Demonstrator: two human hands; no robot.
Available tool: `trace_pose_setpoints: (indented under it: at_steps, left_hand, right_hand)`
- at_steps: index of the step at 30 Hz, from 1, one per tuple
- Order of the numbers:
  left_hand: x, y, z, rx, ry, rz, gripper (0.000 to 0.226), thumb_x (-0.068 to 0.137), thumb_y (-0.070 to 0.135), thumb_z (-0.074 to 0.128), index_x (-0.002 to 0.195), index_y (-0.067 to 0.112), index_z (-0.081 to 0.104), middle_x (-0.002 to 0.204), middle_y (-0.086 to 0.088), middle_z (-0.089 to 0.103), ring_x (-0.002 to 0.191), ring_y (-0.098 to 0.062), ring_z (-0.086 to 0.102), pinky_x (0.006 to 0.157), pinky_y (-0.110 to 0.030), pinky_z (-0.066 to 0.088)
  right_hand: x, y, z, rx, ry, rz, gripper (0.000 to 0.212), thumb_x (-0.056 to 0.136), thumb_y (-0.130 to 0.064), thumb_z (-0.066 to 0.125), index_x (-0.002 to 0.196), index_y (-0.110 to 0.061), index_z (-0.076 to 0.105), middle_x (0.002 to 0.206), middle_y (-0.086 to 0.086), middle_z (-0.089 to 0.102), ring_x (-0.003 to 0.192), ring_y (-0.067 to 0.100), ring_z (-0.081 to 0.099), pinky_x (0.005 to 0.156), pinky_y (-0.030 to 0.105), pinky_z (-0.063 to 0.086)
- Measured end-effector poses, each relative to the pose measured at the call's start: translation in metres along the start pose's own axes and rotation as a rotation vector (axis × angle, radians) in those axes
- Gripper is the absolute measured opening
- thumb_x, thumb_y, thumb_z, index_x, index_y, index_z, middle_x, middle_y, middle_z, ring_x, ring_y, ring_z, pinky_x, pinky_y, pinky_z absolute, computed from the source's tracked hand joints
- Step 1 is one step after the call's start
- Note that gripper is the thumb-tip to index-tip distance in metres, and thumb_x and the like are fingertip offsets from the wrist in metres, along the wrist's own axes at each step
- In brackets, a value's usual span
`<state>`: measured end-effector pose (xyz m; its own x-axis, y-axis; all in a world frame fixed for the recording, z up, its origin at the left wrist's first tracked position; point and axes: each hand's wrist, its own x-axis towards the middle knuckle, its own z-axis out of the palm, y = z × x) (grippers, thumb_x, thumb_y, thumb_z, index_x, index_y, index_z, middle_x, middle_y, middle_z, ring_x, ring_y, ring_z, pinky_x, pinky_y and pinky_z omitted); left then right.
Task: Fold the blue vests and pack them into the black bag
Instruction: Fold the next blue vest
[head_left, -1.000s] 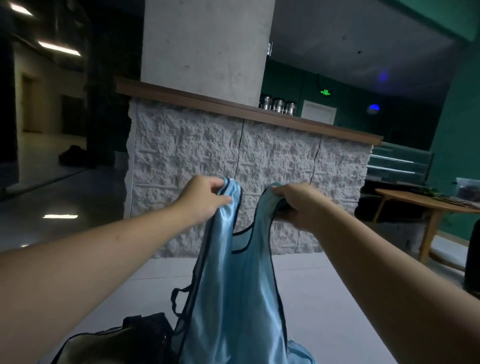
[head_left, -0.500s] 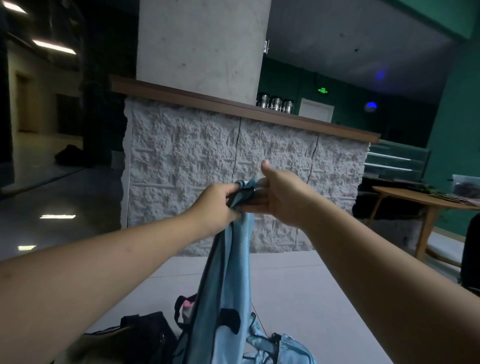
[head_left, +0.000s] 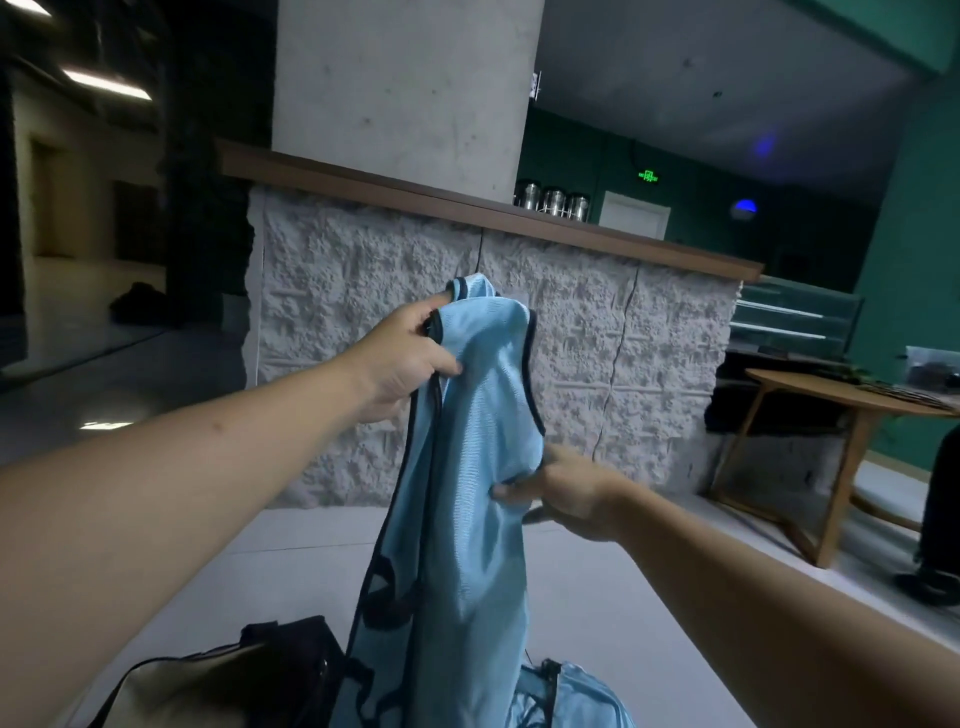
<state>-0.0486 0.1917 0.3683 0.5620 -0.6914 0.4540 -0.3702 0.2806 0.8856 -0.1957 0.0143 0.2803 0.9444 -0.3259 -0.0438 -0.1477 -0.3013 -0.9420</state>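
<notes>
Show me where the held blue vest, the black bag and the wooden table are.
blue vest (head_left: 483, 415), head view, front panel below the shoulders
black bag (head_left: 291, 660), head view, dark upper edge
wooden table (head_left: 810, 384), head view, tabletop

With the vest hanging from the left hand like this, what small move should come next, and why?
Probably the right hand should sweep down the blue vest and lift its lower half toward the straps. The left hand pinches both straps together at the top, so the vest hangs doubled lengthwise above the black bag, still too long to pack.

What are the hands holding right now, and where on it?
One blue vest. The left hand grips its bunched shoulder straps at the top; the right hand touches its right edge midway down, grip unclear.
</notes>
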Motion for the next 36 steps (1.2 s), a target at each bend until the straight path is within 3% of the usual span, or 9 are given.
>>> trace_pose_setpoints:
  at_steps: [4,10,15,17,22,27,29,32,36]
  left_hand:
    - [-0.001,-0.004,-0.006,0.071,0.021,0.007,0.057,0.089,-0.019,0.063,0.11,0.034,0.062,0.107,0.003,0.073,0.101,-0.013,0.07,0.087,-0.021,0.055]
    - [0.009,-0.017,-0.024,0.094,0.171,-0.038,0.048,0.097,-0.007,0.06,0.14,0.014,0.058,0.126,-0.006,0.069,0.112,-0.02,0.066,0.101,-0.033,0.052]
    - [0.011,-0.026,-0.033,0.055,0.264,-0.118,0.024,0.1,-0.003,0.057,0.113,0.018,0.059,0.115,-0.011,0.068,0.103,-0.028,0.069,0.083,-0.04,0.061]
    - [0.012,-0.033,-0.036,0.046,0.288,-0.185,0.021,0.098,0.001,0.061,0.115,0.013,0.059,0.116,-0.017,0.068,0.103,-0.034,0.07,0.089,-0.052,0.06]
    - [0.011,-0.052,-0.043,-0.052,0.373,-0.449,0.03,0.094,-0.003,0.06,0.125,-0.005,0.058,0.11,-0.033,0.068,0.086,-0.043,0.073,0.072,-0.056,0.063]
    - [0.01,-0.061,-0.035,-0.092,0.346,-0.489,0.035,0.093,-0.008,0.053,0.118,0.016,0.052,0.106,-0.023,0.063,0.072,-0.03,0.065,0.052,-0.034,0.058]
    - [0.01,-0.061,-0.036,-0.241,0.273,-0.574,0.031,0.096,0.002,0.058,0.127,0.006,0.061,0.105,-0.023,0.068,0.071,-0.031,0.07,0.059,-0.039,0.061]
    - [0.003,-0.056,-0.031,-0.592,0.214,-0.543,0.047,0.097,0.034,0.063,0.118,-0.008,0.066,0.115,-0.026,0.072,0.096,-0.037,0.073,0.085,-0.047,0.057]
    - [-0.012,-0.066,-0.017,-0.657,0.007,-0.453,0.08,0.087,0.062,0.066,0.148,0.013,0.047,0.137,-0.027,0.062,0.119,-0.047,0.065,0.101,-0.055,0.05]
  right_hand:
    - [-0.002,-0.002,0.001,0.009,0.001,-0.004,0.055,0.075,-0.012,0.079,0.128,-0.006,0.065,0.124,0.014,0.073,0.119,0.038,0.067,0.106,0.061,0.049]
    - [-0.011,0.002,-0.009,0.232,-0.161,0.026,0.054,0.083,-0.004,0.074,0.134,0.001,0.061,0.133,0.021,0.067,0.119,0.036,0.066,0.105,0.047,0.052]
    - [-0.018,-0.001,-0.009,0.186,-0.367,0.103,0.051,0.087,0.002,0.066,0.137,0.007,0.058,0.139,0.024,0.061,0.127,0.036,0.06,0.109,0.045,0.049]
    - [-0.02,-0.008,-0.005,0.179,-0.337,0.099,0.045,0.083,0.002,0.069,0.128,0.005,0.066,0.129,0.022,0.068,0.116,0.034,0.068,0.103,0.043,0.053]
    - [-0.022,-0.029,-0.003,0.394,-0.193,0.014,0.043,0.082,-0.012,0.067,0.123,0.0,0.071,0.123,0.02,0.07,0.106,0.033,0.069,0.103,0.044,0.055]
    - [-0.02,-0.04,-0.002,0.488,-0.113,-0.013,0.053,0.089,-0.021,0.067,0.136,0.003,0.062,0.125,0.02,0.067,0.106,0.032,0.068,0.102,0.045,0.054]
    - [-0.016,-0.039,-0.002,0.503,-0.059,-0.013,0.048,0.096,-0.021,0.064,0.137,0.004,0.06,0.125,0.022,0.067,0.105,0.032,0.069,0.1,0.046,0.055]
    - [-0.012,-0.042,-0.001,0.543,0.066,-0.04,0.041,0.102,-0.022,0.057,0.134,0.003,0.063,0.122,0.022,0.071,0.1,0.032,0.072,0.089,0.043,0.06]
    - [-0.008,-0.05,-0.003,0.604,0.249,-0.082,0.032,0.107,-0.019,0.052,0.126,0.004,0.064,0.104,0.022,0.076,0.085,0.031,0.077,0.069,0.038,0.063]
